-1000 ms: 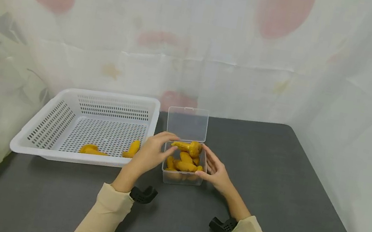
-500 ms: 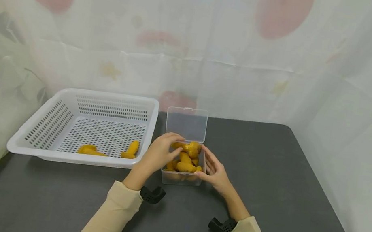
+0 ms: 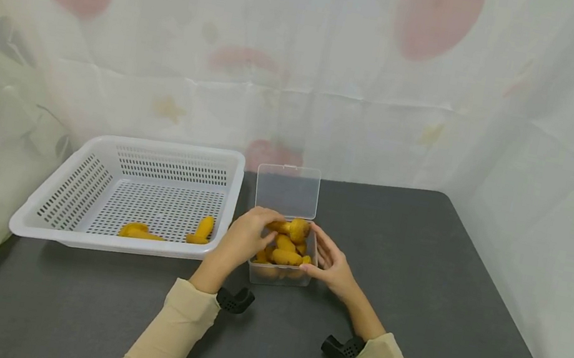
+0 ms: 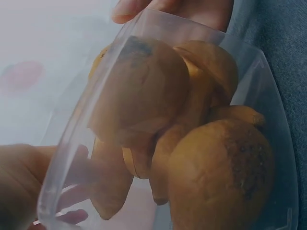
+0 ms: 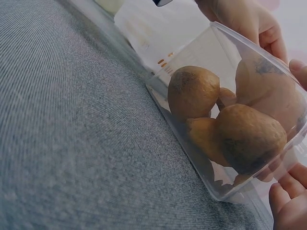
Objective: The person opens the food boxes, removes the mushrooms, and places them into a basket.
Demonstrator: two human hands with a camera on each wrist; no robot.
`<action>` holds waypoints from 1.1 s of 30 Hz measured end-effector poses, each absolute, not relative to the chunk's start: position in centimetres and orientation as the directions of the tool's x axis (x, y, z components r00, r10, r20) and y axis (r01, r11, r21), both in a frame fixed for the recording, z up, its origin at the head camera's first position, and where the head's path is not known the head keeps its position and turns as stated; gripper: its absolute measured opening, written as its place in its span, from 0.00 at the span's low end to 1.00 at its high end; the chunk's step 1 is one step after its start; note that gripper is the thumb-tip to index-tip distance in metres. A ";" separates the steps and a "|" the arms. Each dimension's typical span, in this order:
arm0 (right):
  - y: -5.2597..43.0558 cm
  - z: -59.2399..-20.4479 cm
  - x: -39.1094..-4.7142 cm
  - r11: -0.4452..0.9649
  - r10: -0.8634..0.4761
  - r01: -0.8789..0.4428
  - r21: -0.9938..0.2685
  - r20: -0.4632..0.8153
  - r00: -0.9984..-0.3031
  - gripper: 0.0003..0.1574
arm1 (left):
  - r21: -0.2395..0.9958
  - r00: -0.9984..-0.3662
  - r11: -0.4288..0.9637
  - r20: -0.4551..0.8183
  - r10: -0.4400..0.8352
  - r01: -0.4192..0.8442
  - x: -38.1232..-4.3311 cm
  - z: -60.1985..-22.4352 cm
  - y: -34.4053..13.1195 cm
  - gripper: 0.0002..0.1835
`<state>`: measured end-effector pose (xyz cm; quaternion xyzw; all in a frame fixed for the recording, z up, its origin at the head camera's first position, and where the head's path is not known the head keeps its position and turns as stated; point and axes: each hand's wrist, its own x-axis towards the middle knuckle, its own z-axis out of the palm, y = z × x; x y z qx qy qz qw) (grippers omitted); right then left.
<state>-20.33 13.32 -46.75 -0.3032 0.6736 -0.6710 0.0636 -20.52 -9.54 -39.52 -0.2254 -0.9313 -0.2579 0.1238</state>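
A clear plastic box (image 3: 278, 282) holds several yellow-brown mushrooms, its lid (image 3: 287, 192) standing raised at the back. One mushroom (image 3: 299, 230) lies crosswise on top at the box's rear, cap to the right. My left hand (image 3: 243, 236) pinches its stem between fingers and thumb over the left rim. With thumb at the front corner and fingers along the side wall, my right hand (image 3: 335, 272) grips the box. Through the clear wall, the left wrist view shows a large mushroom cap (image 4: 220, 177) close up; the right wrist view shows several caps, one a rounded cap (image 5: 193, 93).
Left of the box stands a white perforated basket (image 3: 37, 219) with two mushrooms, a lying mushroom (image 3: 138, 231) and another mushroom (image 3: 203, 229) near its front right. Both rest on a dark grey table (image 3: 396, 241). A patterned curtain (image 3: 358, 127) hangs behind.
My left hand has moved right, further over the box, and its fingers have come around the top mushroom's stem. The right hand and box have stayed nearly still.
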 end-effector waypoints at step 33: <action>13.3 -46.9 -20.5 -0.099 -0.491 -0.303 -0.948 0.311 -0.814 0.55 | 0.381 -0.722 0.659 0.582 0.374 0.649 -20.2 -39.3 -10.1 0.12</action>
